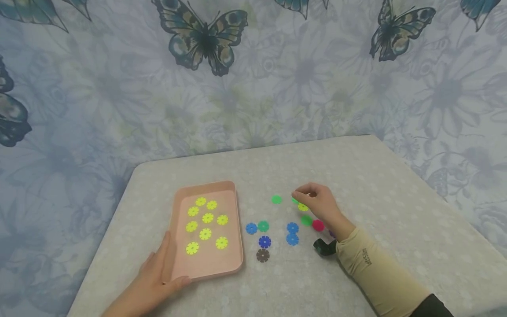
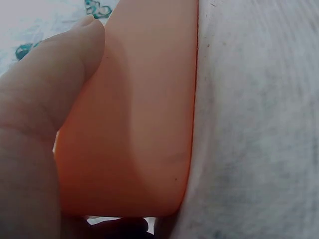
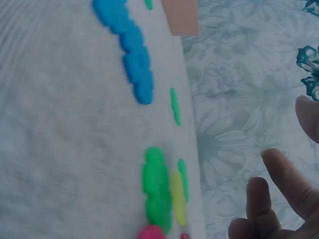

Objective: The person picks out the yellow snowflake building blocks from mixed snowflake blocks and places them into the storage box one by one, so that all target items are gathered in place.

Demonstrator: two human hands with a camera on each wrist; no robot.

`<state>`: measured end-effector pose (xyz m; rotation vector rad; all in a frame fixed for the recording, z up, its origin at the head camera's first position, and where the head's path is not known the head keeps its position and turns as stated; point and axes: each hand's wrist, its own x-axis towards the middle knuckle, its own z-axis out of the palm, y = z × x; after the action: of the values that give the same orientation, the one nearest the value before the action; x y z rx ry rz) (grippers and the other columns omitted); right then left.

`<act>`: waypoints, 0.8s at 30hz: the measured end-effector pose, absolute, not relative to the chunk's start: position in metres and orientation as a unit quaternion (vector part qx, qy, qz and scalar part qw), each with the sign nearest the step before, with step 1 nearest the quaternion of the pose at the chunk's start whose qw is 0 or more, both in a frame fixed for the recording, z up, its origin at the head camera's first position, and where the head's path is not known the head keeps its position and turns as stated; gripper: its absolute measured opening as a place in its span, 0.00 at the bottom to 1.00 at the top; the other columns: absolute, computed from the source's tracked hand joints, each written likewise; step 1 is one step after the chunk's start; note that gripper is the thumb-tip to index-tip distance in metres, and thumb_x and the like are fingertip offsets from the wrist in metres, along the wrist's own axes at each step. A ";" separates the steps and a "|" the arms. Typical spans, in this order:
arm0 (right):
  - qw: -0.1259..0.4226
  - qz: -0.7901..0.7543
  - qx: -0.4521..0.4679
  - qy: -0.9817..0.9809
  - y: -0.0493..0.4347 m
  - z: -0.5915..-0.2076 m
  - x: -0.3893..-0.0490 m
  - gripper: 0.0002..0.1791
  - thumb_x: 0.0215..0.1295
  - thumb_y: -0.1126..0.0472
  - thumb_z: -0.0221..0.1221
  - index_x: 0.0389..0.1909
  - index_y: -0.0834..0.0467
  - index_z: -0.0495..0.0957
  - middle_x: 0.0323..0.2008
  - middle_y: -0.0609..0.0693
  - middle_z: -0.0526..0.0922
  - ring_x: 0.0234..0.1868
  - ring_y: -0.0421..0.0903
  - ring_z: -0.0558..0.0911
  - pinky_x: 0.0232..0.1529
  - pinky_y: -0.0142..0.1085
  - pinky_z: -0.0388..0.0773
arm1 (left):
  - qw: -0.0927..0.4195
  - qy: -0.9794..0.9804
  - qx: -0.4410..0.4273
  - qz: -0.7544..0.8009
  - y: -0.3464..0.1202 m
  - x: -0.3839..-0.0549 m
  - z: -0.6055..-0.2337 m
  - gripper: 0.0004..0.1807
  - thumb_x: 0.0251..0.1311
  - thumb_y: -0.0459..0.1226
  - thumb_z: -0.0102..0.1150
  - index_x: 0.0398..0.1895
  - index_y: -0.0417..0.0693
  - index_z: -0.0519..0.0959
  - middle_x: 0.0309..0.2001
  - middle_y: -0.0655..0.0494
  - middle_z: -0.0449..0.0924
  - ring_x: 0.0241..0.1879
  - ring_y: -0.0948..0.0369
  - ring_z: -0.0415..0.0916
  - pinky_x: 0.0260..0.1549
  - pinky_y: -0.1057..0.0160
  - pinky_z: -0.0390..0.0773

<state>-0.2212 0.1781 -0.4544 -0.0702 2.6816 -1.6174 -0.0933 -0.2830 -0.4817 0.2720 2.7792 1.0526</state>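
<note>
My left hand (image 1: 156, 268) grips the near left corner of a pink tray (image 1: 215, 268), fingers along its left side and thumb at the near edge. In the left wrist view the thumb (image 2: 75, 59) lies against the tray's wall (image 2: 154, 109). Several yellow notched discs (image 1: 207, 218) lie spread inside the tray. My right hand (image 1: 318, 203) hovers over a loose yellow disc (image 1: 303, 207) and a partly covered green disc (image 1: 295, 200). In the right wrist view its thumb and index finger (image 3: 286, 174) stand apart, with nothing visible between them.
Beside the tray lie a blue disc (image 1: 251, 228), a teal disc (image 1: 263, 226), a dark blue disc (image 1: 265, 241) and a brown disc (image 1: 262, 255). Further right are two blue discs (image 1: 292, 239), a green disc (image 1: 306, 220) and a red disc (image 1: 318, 225). A butterfly-patterned wall (image 1: 253, 101) stands behind the table.
</note>
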 end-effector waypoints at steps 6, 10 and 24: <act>-0.020 -0.428 -0.021 0.903 0.181 -0.467 -0.222 0.25 0.60 0.42 0.72 0.48 0.56 0.85 0.46 0.53 0.86 0.51 0.54 0.78 0.51 0.47 0.77 | 0.063 0.927 0.105 0.355 -0.281 -0.093 -0.482 0.68 0.59 0.56 0.71 0.84 0.53 0.28 0.81 0.30 0.43 0.76 0.26 0.46 0.71 0.24 0.43; -0.037 -0.315 -0.031 0.948 0.182 -0.472 -0.221 0.31 0.54 0.41 0.75 0.49 0.60 0.85 0.39 0.53 0.84 0.44 0.55 0.74 0.45 0.49 0.70 | 0.063 0.928 0.103 0.352 -0.280 -0.092 -0.482 0.69 0.58 0.56 0.72 0.84 0.53 0.28 0.80 0.29 0.44 0.75 0.25 0.46 0.69 0.23 0.45; -0.047 -0.235 -0.046 0.970 0.180 -0.476 -0.221 0.18 0.62 0.50 0.71 0.46 0.59 0.86 0.37 0.53 0.82 0.45 0.56 0.72 0.46 0.55 0.69 | 0.062 0.928 0.102 0.352 -0.282 -0.093 -0.479 0.68 0.58 0.55 0.71 0.84 0.54 0.27 0.81 0.29 0.43 0.75 0.25 0.46 0.69 0.23 0.45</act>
<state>-0.2206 0.1796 -0.4757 -0.1490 3.1424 -0.7609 -0.0925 -0.2817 -0.4791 0.3089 2.8067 1.0631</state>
